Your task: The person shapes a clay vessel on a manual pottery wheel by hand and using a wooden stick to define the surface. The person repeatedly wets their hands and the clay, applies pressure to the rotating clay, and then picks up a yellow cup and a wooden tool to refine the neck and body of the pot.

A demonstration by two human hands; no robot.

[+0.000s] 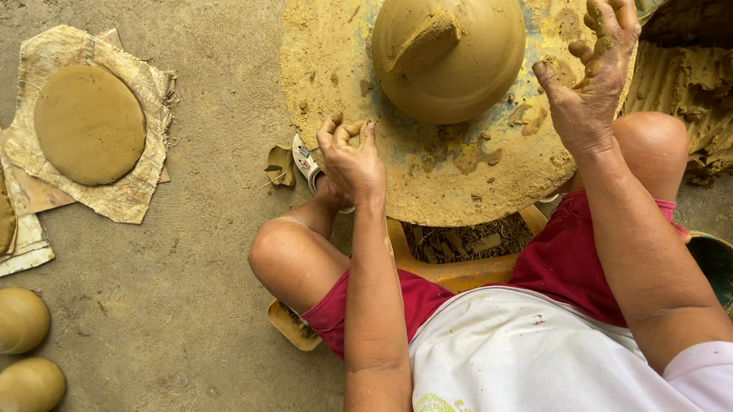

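A domed mound of brown clay sits in the middle of a round, clay-smeared turntable. A ridge-shaped lump is stuck on its left side. My left hand rests on the near left rim of the turntable, fingers curled, holding nothing that I can see. My right hand hovers at the right edge of the disc, fingers spread and coated in clay, apart from the mound.
Two flat clay slabs lie on sheets of paper at the far left. Several smooth clay balls sit on the ground at lower left. A big heap of raw clay under plastic sheeting is at the right. A green bowl stands by my right thigh.
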